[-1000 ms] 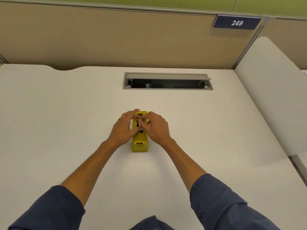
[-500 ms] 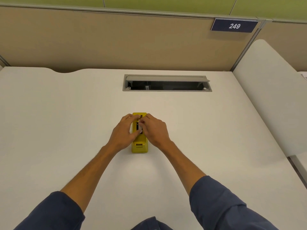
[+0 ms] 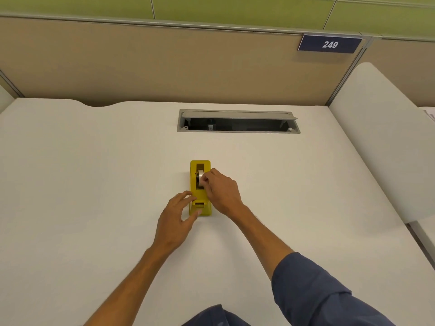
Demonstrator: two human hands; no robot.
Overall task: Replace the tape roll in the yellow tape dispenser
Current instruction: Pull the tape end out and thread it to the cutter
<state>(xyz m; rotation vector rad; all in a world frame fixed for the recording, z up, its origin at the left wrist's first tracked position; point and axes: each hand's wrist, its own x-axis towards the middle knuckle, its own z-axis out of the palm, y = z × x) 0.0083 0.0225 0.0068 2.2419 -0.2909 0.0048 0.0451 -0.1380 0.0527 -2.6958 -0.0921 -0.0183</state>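
Note:
The yellow tape dispenser (image 3: 193,182) stands on the white desk (image 3: 94,184), its cutter end toward me. A pale tape roll (image 3: 200,175) sits in its slot. My right hand (image 3: 221,191) reaches over the dispenser from the right, with fingertips pinching the roll. My left hand (image 3: 175,220) is at the dispenser's near left corner, fingers spread; the thumb touches the front end and a fingertip touches the left side.
An open grey cable tray (image 3: 237,122) is sunk into the desk behind the dispenser. A tan partition with a "249" sign (image 3: 329,44) runs along the back. A white side panel (image 3: 376,137) borders the desk on the right.
My left hand has left the tape roll and slid back to the dispenser's near end. The right hand stays on the roll, which now shows in the slot.

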